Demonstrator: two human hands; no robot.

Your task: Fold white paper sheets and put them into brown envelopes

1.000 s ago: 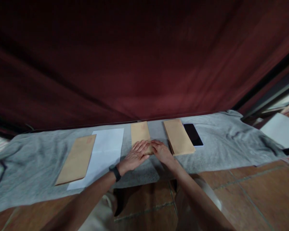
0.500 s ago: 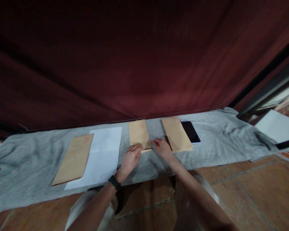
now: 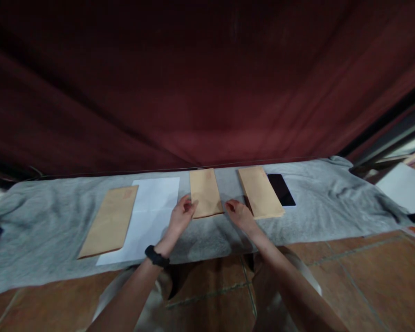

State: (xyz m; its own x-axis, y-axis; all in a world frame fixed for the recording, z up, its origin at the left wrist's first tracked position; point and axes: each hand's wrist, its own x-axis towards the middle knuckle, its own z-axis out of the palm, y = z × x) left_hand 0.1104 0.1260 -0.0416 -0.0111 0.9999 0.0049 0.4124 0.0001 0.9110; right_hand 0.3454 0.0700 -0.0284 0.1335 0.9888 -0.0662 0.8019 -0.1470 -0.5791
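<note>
A brown paper envelope point(image 3: 206, 191) lies on the grey cloth between my two hands, its lower edge facing me. My left hand point(image 3: 182, 214) is curled at the envelope's left edge, with the thumb on the paper and the fingers closed beside it. Just off the right edge, my right hand point(image 3: 240, 214) has its fingers bent together; whether anything is between them is hidden. A stack of brown envelopes point(image 3: 261, 191) lies to the right of that hand. On the left, a white sheet of paper point(image 3: 152, 216) with a crease lies partly under another brown envelope point(image 3: 109, 221).
A dark-screened phone point(image 3: 281, 190) lies against the right side of the stack. The grey cloth point(image 3: 327, 198) covers a long narrow surface in front of a dark red curtain point(image 3: 207, 92). Tiled floor point(image 3: 210, 290) shows below. A white panel point(image 3: 406, 186) stands at far right.
My left hand has moved from the envelope's lower edge up to its left edge. The fold or strip at its lower edge no longer shows. My right hand stays near the right edge.
</note>
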